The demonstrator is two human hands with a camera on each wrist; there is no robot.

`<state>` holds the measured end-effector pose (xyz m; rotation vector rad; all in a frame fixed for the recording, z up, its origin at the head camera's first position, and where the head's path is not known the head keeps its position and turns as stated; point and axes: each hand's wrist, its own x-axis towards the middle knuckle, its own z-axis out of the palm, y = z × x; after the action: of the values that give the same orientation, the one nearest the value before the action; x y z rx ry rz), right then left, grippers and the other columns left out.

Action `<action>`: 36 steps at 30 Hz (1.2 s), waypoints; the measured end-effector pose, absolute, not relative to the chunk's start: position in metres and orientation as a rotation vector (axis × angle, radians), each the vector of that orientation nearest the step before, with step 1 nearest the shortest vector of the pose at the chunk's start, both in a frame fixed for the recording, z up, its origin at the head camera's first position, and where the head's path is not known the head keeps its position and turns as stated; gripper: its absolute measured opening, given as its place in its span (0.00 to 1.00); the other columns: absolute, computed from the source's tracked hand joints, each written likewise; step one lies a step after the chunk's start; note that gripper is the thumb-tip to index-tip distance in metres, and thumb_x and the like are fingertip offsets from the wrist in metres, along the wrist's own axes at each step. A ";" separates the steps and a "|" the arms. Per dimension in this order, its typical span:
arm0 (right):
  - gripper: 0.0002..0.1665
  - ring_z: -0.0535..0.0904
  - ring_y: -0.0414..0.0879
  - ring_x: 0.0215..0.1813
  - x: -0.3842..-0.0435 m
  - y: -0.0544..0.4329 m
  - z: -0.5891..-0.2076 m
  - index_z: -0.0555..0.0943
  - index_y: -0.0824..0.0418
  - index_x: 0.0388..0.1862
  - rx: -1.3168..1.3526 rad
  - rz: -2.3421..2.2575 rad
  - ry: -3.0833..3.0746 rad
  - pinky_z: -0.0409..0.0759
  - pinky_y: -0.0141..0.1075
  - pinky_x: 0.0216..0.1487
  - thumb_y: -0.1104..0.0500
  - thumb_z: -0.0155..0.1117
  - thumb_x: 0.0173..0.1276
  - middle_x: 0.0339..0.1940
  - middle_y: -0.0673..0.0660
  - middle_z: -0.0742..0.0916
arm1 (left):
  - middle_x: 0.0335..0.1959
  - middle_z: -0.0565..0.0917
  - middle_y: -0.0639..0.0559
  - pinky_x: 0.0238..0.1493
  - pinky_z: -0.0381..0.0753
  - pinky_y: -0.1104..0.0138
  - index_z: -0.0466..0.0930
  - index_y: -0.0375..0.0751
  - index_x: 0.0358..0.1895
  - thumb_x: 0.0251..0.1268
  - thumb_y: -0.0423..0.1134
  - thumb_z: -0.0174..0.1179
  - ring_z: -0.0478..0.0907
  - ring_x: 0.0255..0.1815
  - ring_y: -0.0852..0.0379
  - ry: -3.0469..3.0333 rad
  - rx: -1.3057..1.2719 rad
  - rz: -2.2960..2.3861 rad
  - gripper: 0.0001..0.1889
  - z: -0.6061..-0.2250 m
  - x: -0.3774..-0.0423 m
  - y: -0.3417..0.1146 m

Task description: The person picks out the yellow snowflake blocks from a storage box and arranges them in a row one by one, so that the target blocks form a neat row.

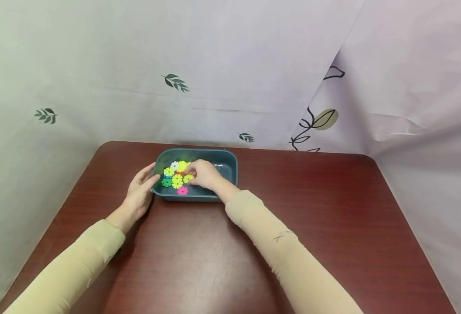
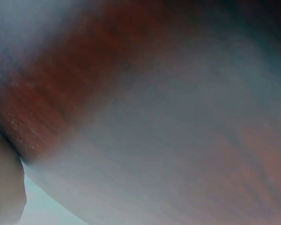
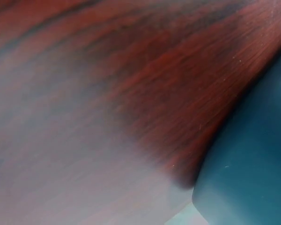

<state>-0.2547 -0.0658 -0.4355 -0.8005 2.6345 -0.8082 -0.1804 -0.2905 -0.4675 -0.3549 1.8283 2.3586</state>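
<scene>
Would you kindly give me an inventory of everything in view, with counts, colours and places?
Table: one, reddish brown, under the bin
Bin: one, dark blue-green, towards the table's far edge
Yellow flower pieces: several, yellow, in the bin
White piece: one, white, in the bin
Green piece: one, green, in the bin
Pink piece: one, pink, near the bin's front wall
Red piece: at least one, red, partly hidden among the yellow
Wall covering: count unclear, pale, leaf-printed, around the table
Sleeves: two, cream, on both arms
Left hand: one, at the bin's left rim
Right hand: one, over the pieces
</scene>
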 end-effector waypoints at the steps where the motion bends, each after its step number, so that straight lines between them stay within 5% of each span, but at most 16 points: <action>1: 0.19 0.86 0.47 0.57 -0.255 -0.066 -0.435 0.89 0.58 0.58 -0.797 -0.802 2.636 0.83 0.36 0.61 0.59 0.78 0.70 0.55 0.55 0.91 | 0.86 0.58 0.53 0.86 0.51 0.63 0.56 0.52 0.86 0.84 0.38 0.56 0.58 0.81 0.62 1.829 -0.356 2.357 0.34 -0.468 -0.180 -0.291; 6: 0.17 0.85 0.47 0.55 -0.255 -0.066 -0.436 0.89 0.58 0.55 -0.782 -0.794 2.641 0.83 0.36 0.60 0.58 0.78 0.69 0.53 0.55 0.91 | 0.81 0.64 0.53 0.80 0.60 0.69 0.58 0.50 0.85 0.84 0.39 0.57 0.62 0.78 0.62 1.846 -0.363 2.355 0.33 -0.467 -0.179 -0.290; 13: 0.17 0.83 0.47 0.54 -0.255 -0.067 -0.438 0.87 0.59 0.54 -0.785 -0.790 2.654 0.82 0.36 0.58 0.57 0.79 0.69 0.51 0.56 0.88 | 0.61 0.74 0.69 0.79 0.63 0.67 0.63 0.49 0.81 0.82 0.42 0.60 0.69 0.67 0.68 1.904 -0.396 2.328 0.30 -0.466 -0.177 -0.291; 22: 0.16 0.81 0.45 0.46 -0.253 -0.065 -0.435 0.84 0.59 0.53 -0.772 -0.857 2.640 0.81 0.35 0.52 0.61 0.77 0.69 0.46 0.55 0.87 | 0.59 0.76 0.68 0.61 0.72 0.78 0.66 0.47 0.78 0.81 0.39 0.61 0.71 0.65 0.68 1.872 -0.387 2.376 0.27 -0.467 -0.179 -0.289; 36: 0.17 0.82 0.47 0.52 -0.255 -0.065 -0.436 0.84 0.58 0.55 -0.750 -0.855 2.635 0.82 0.40 0.59 0.60 0.77 0.70 0.52 0.57 0.88 | 0.64 0.75 0.69 0.68 0.66 0.74 0.71 0.61 0.70 0.86 0.43 0.52 0.64 0.77 0.62 1.658 -0.314 2.395 0.17 -0.466 -0.181 -0.298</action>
<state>-0.2545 -0.0646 -0.4365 -0.7505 2.6348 -0.8552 -0.1810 -0.2983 -0.4657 -0.3135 1.6575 2.3945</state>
